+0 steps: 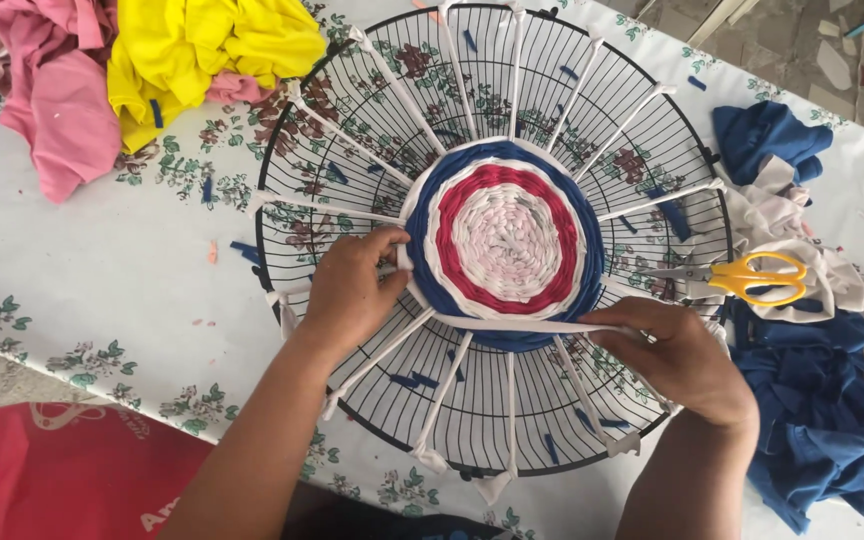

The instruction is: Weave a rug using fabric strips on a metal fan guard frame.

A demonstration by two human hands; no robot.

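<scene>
While right hand (687, 365) fingers pinch white strip (512, 324) | left hand (350, 290) fingertips hidden, grip unclear.

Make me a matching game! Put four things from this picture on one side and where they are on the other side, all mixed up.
Things:
1. scissors
2. yellow cloth
3. woven circle
4. left hand

Places:
A. in the middle of the round wire fan guard
B. at the top left, beside pink cloth
C. on the pale fabric at the right, above blue cloth
D. at the left edge of the woven circle

Pairs: 1-C, 2-B, 3-A, 4-D
</scene>
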